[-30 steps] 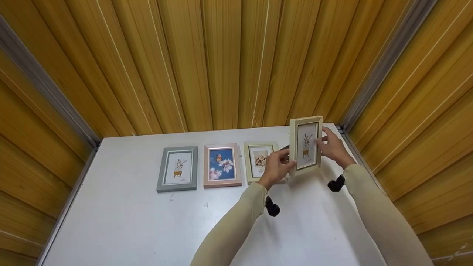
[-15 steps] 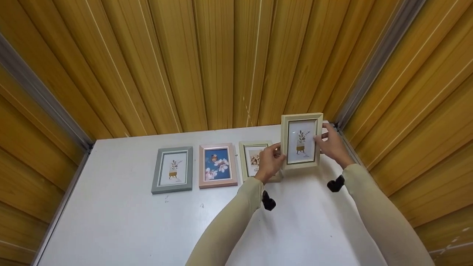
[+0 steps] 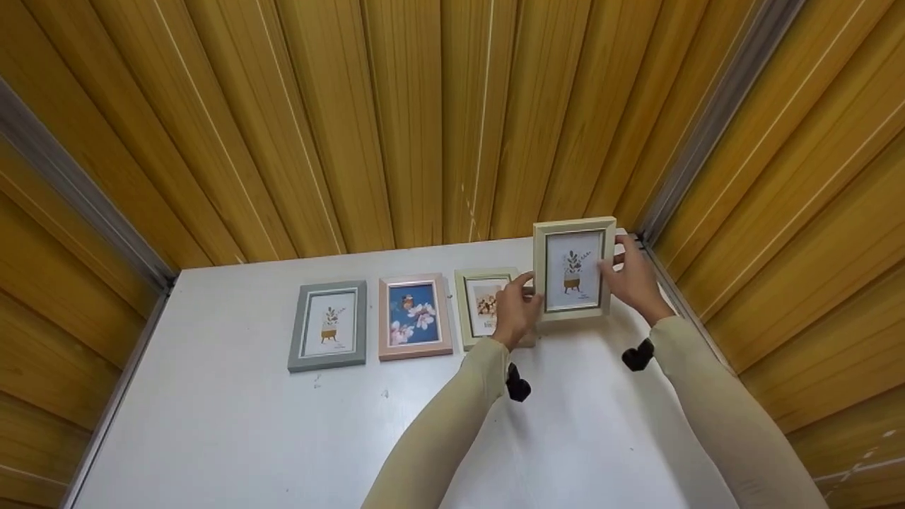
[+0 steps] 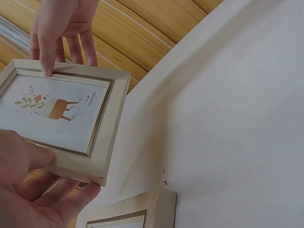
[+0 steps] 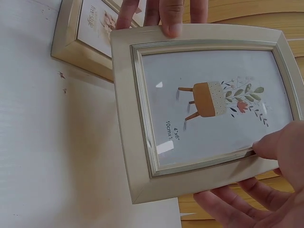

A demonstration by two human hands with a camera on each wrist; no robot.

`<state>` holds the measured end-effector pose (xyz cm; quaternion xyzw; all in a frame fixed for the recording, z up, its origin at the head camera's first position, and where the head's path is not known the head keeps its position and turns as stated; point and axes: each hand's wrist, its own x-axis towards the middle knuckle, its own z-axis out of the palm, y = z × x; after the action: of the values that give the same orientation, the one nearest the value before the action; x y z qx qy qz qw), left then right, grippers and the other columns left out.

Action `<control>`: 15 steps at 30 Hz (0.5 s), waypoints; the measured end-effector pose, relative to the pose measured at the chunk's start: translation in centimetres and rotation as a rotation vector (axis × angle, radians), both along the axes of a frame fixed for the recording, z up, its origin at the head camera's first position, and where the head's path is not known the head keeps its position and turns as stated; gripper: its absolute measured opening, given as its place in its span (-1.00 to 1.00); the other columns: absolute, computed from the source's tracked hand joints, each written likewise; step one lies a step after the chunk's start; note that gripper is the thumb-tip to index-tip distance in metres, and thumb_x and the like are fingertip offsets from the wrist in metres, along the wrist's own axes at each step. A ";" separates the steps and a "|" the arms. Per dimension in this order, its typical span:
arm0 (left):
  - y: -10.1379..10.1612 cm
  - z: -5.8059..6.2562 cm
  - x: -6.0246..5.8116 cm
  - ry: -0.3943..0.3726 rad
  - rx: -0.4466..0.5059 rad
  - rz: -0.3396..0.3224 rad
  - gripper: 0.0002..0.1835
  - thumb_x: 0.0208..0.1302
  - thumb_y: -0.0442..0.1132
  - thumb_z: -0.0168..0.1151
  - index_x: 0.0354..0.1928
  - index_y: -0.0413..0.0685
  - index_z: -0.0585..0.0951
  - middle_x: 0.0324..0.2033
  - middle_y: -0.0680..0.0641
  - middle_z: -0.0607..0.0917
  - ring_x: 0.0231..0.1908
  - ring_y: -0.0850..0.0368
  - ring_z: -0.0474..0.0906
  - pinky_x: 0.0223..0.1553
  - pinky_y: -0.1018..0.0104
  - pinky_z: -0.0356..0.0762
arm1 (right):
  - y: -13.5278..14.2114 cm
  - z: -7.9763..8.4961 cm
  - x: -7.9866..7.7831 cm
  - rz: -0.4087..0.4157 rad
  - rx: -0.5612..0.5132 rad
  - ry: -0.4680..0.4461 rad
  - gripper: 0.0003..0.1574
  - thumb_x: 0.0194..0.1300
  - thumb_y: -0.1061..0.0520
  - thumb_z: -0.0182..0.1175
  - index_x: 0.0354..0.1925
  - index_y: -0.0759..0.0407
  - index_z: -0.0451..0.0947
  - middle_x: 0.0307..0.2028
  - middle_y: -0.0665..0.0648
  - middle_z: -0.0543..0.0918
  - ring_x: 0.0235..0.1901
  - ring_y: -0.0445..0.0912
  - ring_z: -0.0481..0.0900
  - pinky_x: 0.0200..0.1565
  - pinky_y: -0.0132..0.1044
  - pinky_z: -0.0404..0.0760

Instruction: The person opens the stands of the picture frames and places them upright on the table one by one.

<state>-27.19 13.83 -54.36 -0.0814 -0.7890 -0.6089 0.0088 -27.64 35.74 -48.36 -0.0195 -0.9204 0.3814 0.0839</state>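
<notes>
I've turned the cream frame point(image 3: 574, 271) so it faces me, left hand point(image 3: 517, 312) and right hand point(image 3: 634, 281) pinching its opposite sides.

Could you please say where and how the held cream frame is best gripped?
The cream frame is probably best pinched at its long side bars, left hand and right hand from opposite sides, thumbs in front: the straight bars keep fingers off the picture.
</notes>
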 end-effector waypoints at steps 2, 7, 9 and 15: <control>0.3 0.0 0.2 0.003 0.008 -0.016 -0.42 0.44 -0.40 0.20 0.46 0.06 0.44 -0.01 -0.15 0.77 -0.09 0.12 0.74 -0.11 0.27 0.69 | 0.1 -0.1 -0.1 -0.011 0.016 0.004 -0.36 0.54 0.14 0.11 0.44 0.23 0.16 0.04 0.43 0.59 -0.06 0.23 0.63 -0.15 0.02 0.65; 1.2 0.2 0.9 -0.013 0.019 -0.069 -0.24 0.50 -0.32 0.11 0.63 0.19 0.09 0.31 -0.16 0.59 0.20 0.03 0.60 0.15 0.16 0.58 | 0.6 -0.6 -0.7 -0.027 0.019 0.019 -0.35 0.55 0.16 0.07 0.46 0.28 0.14 0.05 0.46 0.57 -0.02 0.26 0.62 -0.10 0.10 0.63; 1.6 0.2 1.2 -0.038 0.011 -0.091 -0.20 0.50 -0.28 0.12 0.65 0.20 0.01 0.43 -0.12 0.45 0.31 0.01 0.50 0.29 0.11 0.46 | 0.8 -0.8 -0.9 -0.033 0.011 0.030 -0.37 0.54 0.18 0.06 0.46 0.29 0.15 0.06 0.47 0.57 -0.01 0.26 0.61 -0.12 0.11 0.63; 2.0 0.2 1.8 -0.127 -0.029 -0.144 -0.09 0.46 -0.15 0.20 0.67 0.24 -0.10 0.52 -0.12 0.32 0.43 -0.08 0.33 0.43 0.03 0.26 | 1.1 -2.1 -1.5 -0.060 0.000 0.057 -0.40 0.52 0.23 0.07 0.42 0.26 0.19 0.10 0.47 0.54 0.05 0.29 0.58 -0.09 0.18 0.62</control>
<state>-25.43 15.82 -54.21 -0.0992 -0.7890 -0.6002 -0.0862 -29.11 36.88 -50.45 -0.0360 -0.9166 0.3792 0.1215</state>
